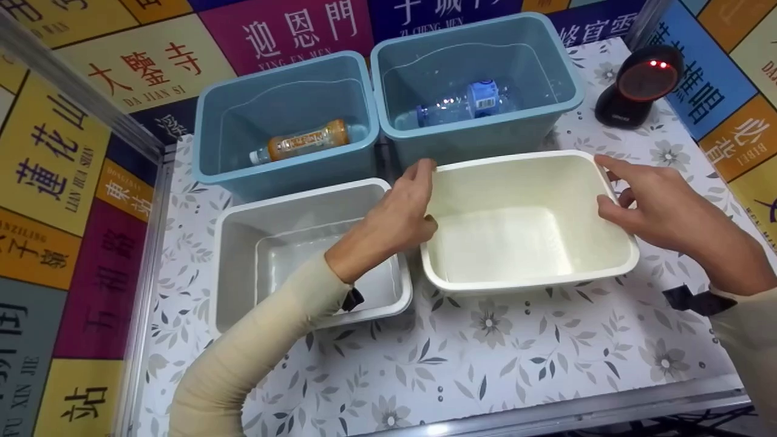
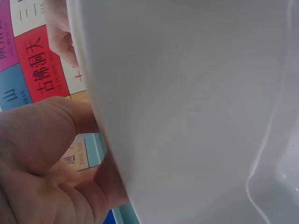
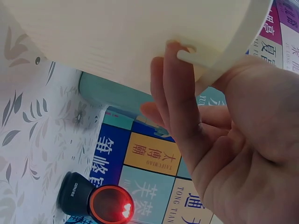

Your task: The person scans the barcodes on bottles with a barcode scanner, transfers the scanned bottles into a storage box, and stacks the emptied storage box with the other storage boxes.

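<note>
A cream plastic bin [image 1: 504, 243] is held between both hands at the front right, its open top showing a bare inside. My left hand [image 1: 394, 212] grips its left rim, thumb toward me and fingers at the far side. At the opposite end my right hand [image 1: 661, 206] holds the right rim; in the right wrist view its fingers [image 3: 180, 88] reach under the lip, against the outer wall. Beneath my left forearm stands a grey-white bin [image 1: 243, 261], partly hidden. In the left wrist view a pale bin wall [image 2: 187, 102] fills most of the picture.
Two blue-green bins stand behind: the left one [image 1: 209, 145] contains an orange-labelled bottle [image 1: 309, 139], the right one [image 1: 425, 142] a clear bottle with a blue label [image 1: 482, 99]. A black scanner [image 1: 637, 85] with red lights stands at the back right. Printed panels wall the flowered table [image 1: 485, 352].
</note>
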A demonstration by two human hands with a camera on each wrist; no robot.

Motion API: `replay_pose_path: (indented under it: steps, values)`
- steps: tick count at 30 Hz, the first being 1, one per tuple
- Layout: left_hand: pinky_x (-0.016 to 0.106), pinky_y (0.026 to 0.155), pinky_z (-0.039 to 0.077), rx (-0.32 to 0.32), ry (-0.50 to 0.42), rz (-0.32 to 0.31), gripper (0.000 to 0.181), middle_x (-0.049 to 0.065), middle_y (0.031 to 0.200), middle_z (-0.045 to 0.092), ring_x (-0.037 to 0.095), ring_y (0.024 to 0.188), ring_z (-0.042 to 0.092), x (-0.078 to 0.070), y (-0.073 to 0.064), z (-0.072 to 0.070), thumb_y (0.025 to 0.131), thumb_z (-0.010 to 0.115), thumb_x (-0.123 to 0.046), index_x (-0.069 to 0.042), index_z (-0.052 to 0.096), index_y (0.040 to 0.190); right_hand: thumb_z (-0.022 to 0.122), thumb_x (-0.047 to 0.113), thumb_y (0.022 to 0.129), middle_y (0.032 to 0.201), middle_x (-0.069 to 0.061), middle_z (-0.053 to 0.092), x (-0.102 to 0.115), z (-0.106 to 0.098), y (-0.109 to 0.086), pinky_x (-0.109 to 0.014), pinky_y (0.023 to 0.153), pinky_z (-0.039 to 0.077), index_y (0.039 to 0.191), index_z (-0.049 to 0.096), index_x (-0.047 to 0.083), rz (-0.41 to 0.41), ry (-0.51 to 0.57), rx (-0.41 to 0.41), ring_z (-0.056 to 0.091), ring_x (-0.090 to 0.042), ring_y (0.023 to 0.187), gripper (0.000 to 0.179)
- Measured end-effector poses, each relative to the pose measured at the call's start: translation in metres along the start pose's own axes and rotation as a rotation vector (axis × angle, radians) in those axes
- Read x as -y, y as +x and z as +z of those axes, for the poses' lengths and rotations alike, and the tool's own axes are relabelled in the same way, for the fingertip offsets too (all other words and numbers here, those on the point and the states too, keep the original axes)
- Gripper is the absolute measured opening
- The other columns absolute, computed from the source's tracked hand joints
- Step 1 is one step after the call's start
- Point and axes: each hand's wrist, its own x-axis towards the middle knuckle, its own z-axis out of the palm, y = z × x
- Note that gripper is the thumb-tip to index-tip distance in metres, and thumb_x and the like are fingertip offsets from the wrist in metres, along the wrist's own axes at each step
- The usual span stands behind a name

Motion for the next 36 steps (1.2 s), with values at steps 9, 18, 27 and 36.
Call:
replay_pose_path:
  steps: [9, 18, 27, 36]
  values:
    - [0.037, 0.086, 0.057, -0.027, 0.005, -0.019, 0.069, 0.018, 0.134, 0.056, 0.022, 0.107, 0.063, 0.003, -0.001, -0.001, 0.081, 0.061, -0.002, -0.001, 0.037, 0.145, 0.059, 0.023, 0.098, 0.139, -0.026, 0.056, 0.000, -0.001, 0.003, -0.027, 0.049, 0.055, 0.158, 0.031, 0.015, -0.027, -0.015, -0.021, 0.070, -0.038, 0.090, 0.067]
    - [0.035, 0.092, 0.055, -0.063, -0.040, 0.009, 0.068, 0.020, 0.144, 0.051, 0.020, 0.116, 0.060, 0.001, 0.001, -0.014, 0.084, 0.057, -0.003, 0.001, 0.037, 0.149, 0.055, 0.026, 0.099, 0.136, -0.024, 0.060, 0.005, -0.015, 0.003, -0.025, 0.046, 0.051, 0.158, 0.034, 0.017, -0.058, -0.045, -0.070, 0.070, -0.038, 0.087, 0.063]
    - [0.028, 0.094, 0.053, -0.166, -0.096, 0.069, 0.064, 0.008, 0.136, 0.062, 0.010, 0.110, 0.062, -0.002, 0.003, -0.040, 0.087, 0.059, -0.017, -0.009, 0.043, 0.149, 0.055, 0.027, 0.099, 0.141, -0.024, 0.058, 0.015, -0.031, 0.000, -0.023, 0.046, 0.052, 0.153, 0.040, 0.017, -0.079, -0.041, -0.199, 0.070, -0.045, 0.086, 0.057]
    - [0.023, 0.096, 0.052, -0.199, -0.162, 0.068, 0.062, 0.003, 0.138, 0.063, 0.008, 0.107, 0.064, -0.001, -0.009, -0.062, 0.090, 0.059, -0.021, -0.012, 0.044, 0.150, 0.055, 0.029, 0.098, 0.143, -0.024, 0.056, 0.036, -0.046, 0.003, -0.022, 0.047, 0.052, 0.151, 0.041, 0.019, -0.071, -0.042, -0.240, 0.068, -0.050, 0.088, 0.056]
